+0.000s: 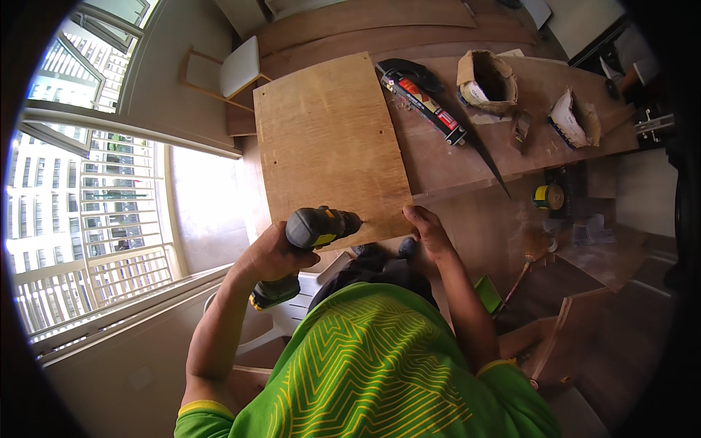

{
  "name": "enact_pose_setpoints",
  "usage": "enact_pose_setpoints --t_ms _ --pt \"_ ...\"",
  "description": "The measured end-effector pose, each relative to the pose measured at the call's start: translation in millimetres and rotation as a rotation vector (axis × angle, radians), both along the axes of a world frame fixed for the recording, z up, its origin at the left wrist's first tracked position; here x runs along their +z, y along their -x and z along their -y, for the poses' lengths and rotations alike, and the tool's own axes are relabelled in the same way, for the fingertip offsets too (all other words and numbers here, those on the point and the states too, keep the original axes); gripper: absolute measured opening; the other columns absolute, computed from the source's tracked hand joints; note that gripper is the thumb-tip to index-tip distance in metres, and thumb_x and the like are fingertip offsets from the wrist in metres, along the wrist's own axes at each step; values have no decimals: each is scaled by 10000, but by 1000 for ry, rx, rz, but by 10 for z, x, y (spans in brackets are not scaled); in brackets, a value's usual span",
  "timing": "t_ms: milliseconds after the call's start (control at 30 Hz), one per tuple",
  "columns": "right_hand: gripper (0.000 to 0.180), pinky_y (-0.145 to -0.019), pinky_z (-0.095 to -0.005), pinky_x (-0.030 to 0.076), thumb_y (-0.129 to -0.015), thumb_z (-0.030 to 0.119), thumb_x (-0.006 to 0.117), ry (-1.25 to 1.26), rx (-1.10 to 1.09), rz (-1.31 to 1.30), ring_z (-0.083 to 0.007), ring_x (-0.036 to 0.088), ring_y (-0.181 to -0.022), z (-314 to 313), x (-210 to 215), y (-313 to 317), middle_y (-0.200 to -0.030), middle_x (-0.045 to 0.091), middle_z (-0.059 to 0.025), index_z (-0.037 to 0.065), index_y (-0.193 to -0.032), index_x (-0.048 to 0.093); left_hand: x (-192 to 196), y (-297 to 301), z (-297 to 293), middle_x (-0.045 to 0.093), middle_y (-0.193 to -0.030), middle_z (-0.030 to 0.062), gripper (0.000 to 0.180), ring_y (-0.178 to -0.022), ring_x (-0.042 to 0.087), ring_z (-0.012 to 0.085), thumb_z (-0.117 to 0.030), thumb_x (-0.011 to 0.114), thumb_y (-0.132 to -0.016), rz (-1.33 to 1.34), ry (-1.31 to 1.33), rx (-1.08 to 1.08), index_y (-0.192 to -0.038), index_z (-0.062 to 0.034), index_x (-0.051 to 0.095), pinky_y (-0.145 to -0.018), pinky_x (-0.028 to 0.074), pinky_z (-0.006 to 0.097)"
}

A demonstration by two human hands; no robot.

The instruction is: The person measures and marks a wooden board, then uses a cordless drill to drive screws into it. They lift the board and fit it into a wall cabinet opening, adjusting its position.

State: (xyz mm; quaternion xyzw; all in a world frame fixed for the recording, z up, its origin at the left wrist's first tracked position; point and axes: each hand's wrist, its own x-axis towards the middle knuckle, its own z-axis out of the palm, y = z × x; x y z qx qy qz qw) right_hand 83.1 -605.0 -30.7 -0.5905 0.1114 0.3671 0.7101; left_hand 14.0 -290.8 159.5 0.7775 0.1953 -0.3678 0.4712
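- The left hand (272,255), at the centre-left of the frame, was clenched around the grip of a grey and black cordless drill with yellow trim (310,237).
- The drill's nose pointed right and met the near edge of a flat rectangular plywood board (328,146), just below the middle of the frame.
- The right hand (427,232) pressed on the same near edge of the board, fingers curled over its lower right corner, grasping it.
- The board lay across the left end of a brown wooden desk (540,109) and reached to the upper centre of the frame.
- A black caulking gun holding a red and white tube (423,101) lay on the desk just right of the board.
- Two torn brown paper bags (488,82) sat farther right, in the upper right.
- A yellow and black tape measure (548,196) rested below the desk edge at the right.
- A white chair (223,73) stood at the upper left, beside the window.
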Motion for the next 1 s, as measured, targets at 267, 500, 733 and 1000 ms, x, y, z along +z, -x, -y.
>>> enact_pose_setpoints --t_ms 267,500,733,1000 --pt "430 -669 -268 346 -996 467 697 -34 -1 103 -73 394 -740 -41 -82 -13 -775 470 64 54 -884 660 227 -36 363 754 -961 145 450 -893 714 264 -94 794 -773 135 -267 -118 -1200 -16 674 -823 579 395" --pt "463 -649 -272 341 -987 490 702 -80 -20 186 -68 386 -730 -46 -219 2 -757 458 53 65 -820 624 329 -214 439 753 -925 166 423 -852 712 277 -94 782 -745 138 -300 -199 -1149 -9 690 -801 583 402" --pt "456 -678 -285 365 -994 484 689 -85 6 160 -81 416 -742 -58 -287 15 -778 487 48 49 -860 654 489 -403 759 747 -903 192 357 -842 722 335 -85 736 -727 100 -458 -306 -1075 -15 703 -793 578 429" --pt "576 -622 -353 424 -975 546 670 73 -124 265 -128 483 -660 -215 -299 121 -654 558 -38 0 -794 649 459 -556 1006 732 -827 178 293 -794 727 316 -107 786 -703 17 -656 -541 -966 -10 701 -775 582 420"
